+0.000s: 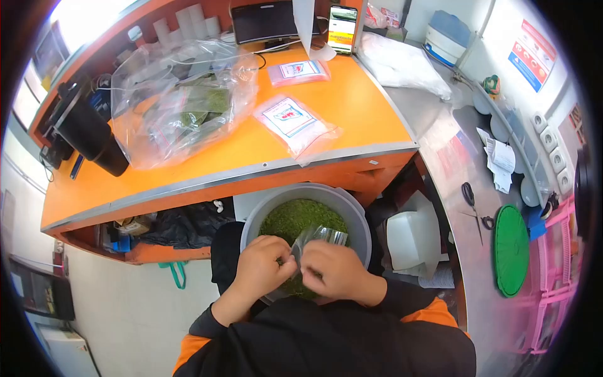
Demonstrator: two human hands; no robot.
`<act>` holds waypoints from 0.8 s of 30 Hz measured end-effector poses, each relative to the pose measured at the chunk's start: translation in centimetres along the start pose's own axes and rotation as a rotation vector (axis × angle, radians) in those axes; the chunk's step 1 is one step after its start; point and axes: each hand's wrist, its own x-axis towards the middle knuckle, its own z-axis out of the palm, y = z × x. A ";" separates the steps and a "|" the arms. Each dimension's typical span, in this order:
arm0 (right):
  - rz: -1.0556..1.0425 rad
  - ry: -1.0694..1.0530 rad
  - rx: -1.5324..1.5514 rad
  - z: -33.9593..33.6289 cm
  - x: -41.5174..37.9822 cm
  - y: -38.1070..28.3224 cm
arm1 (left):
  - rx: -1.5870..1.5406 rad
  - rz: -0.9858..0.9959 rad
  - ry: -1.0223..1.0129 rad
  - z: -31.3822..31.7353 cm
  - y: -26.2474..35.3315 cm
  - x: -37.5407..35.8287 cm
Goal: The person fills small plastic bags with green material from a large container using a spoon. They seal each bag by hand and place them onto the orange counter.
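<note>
A grey round tub (359, 227) stands in front of my body, holding finely chopped green leaves (304, 213). Above it, a small clear plastic bag (328, 235) is pinched between both hands. My left hand (262, 267) has its thumb and fingertips pressed together at the bag's left edge. Curled fingers of my right hand (336, 270) grip the bag from the right side. The bag's lower part is hidden by the hands, so I cannot see how much is inside it.
An orange table (370, 100) overhangs the tub's far side, bearing a large clear bag (207, 107) with green packets, two labelled packs (292, 122) and a black tumbler (88, 129). At right, a steel counter (461, 270) holds scissors (470, 198) and a green lid (512, 251).
</note>
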 end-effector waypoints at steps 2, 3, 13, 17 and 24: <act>-0.196 -0.131 -0.176 0.2 -0.5 -0.1 | -0.126 0.016 -0.100 -0.5 0.2 -0.3; -0.184 -0.199 -0.206 0.2 -0.6 0.0 | -0.087 0.008 -0.109 -0.4 0.0 -0.4; -0.120 -0.461 0.045 -1.3 -0.2 -1.0 | -0.582 0.091 -0.422 -1.3 -1.6 0.7; -0.136 -0.185 0.147 -2.2 0.7 -1.1 | -0.667 -0.053 -0.478 -3.4 -3.1 0.2; 0.346 -0.591 -0.234 0.9 0.4 3.7 | -1.818 -0.276 0.038 -4.1 -6.0 -2.1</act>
